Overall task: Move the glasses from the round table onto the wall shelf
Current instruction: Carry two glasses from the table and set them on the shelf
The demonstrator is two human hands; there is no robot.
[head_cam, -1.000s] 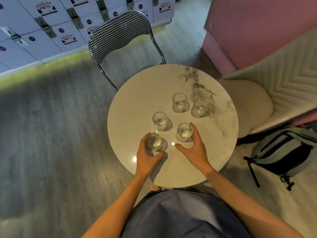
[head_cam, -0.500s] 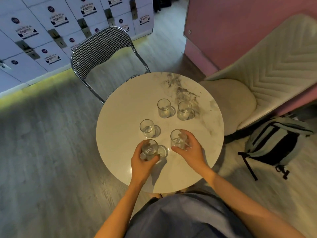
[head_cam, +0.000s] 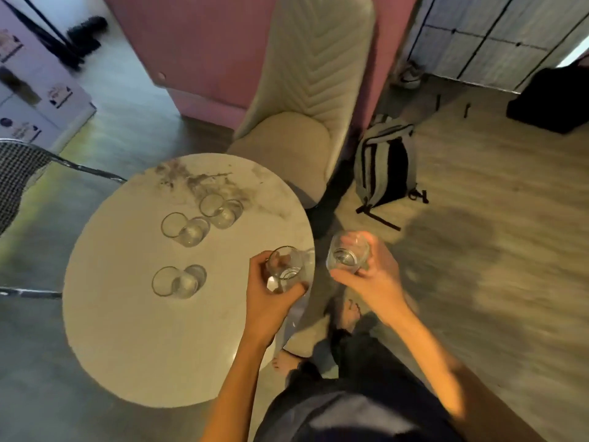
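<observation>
Carry step in hand: each hand has one glass and both are lifted off the round worktop [head_cam: 134,330]. Left hand [head_cam: 271,301] has its fingers wrapped closed around a clear glass [head_cam: 285,269], held above the worktop's right edge, tilted a bit toward the camera. Right hand [head_cam: 373,279] has its fingers curled shut round a second glass [head_cam: 347,255], already out past the edge and over the floor. Three more glasses stand upright on the worktop: one near the left-middle [head_cam: 177,282], one above it [head_cam: 183,228], one further back [head_cam: 220,210] beside the dark marbling; the back two are near each other, the front one apart. Wall shelf not in view, so its direction can't be told. Frame is motion-blurred, so whether the glasses hold any liquid is unclear, probably empty. Next move, as a judgement: take both glasses to the shelf, keep them level, and steer round the cream chair [head_cam: 306,100] and the grey backpack [head_cam: 384,164] on the floor just right of the worktop. Then set them down upright and return for the other three. Task is early: none shelved yet.
</observation>
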